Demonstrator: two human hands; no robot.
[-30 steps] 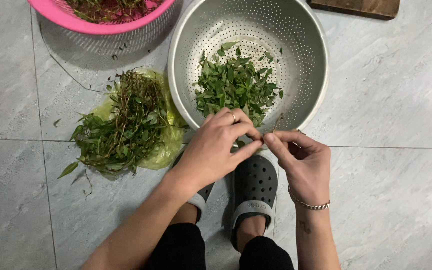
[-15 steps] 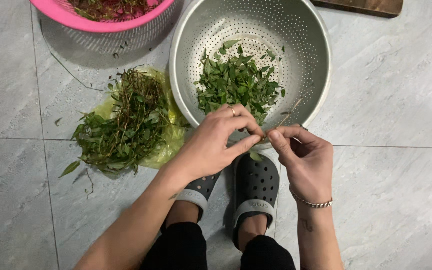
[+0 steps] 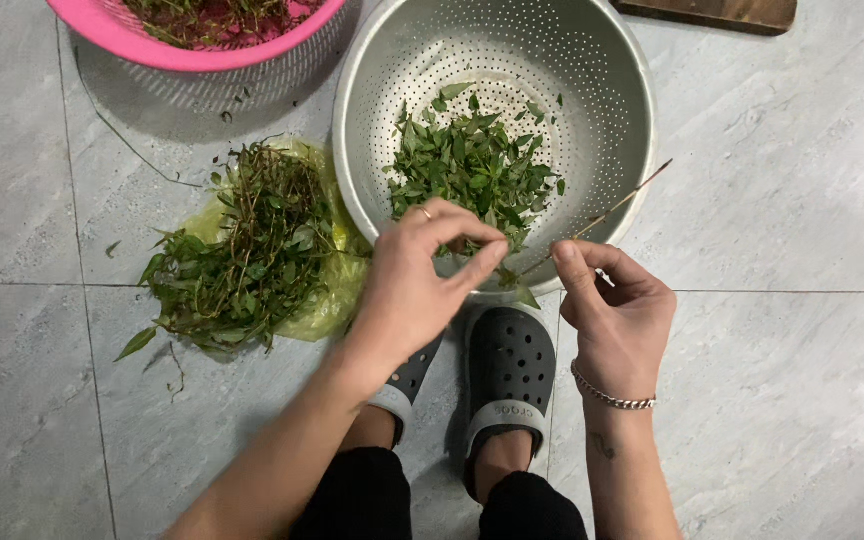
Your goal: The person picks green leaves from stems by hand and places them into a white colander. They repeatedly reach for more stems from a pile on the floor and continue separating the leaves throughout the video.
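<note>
A perforated metal colander (image 3: 612,90) stands on the tiled floor with a heap of picked green leaves (image 3: 472,170) inside. My right hand (image 3: 617,310) pinches a thin bare herb stem (image 3: 612,210) that slants up and right over the colander's near rim. My left hand (image 3: 422,275) hovers at that rim, thumb and fingertips pinched around leaves at the stem's lower end. A ring shows on the left hand, a bracelet on the right wrist.
A pile of unpicked herb stalks (image 3: 242,245) lies on a yellow plastic bag (image 3: 337,295) to the left. A pink basket (image 3: 202,45) with greens sits at top left, a wooden board (image 3: 712,12) at top right. My grey clogs (image 3: 507,375) are below the colander.
The stem has been drawn out to the right and now shows bare above the colander rim. My two hands have moved slightly apart.
</note>
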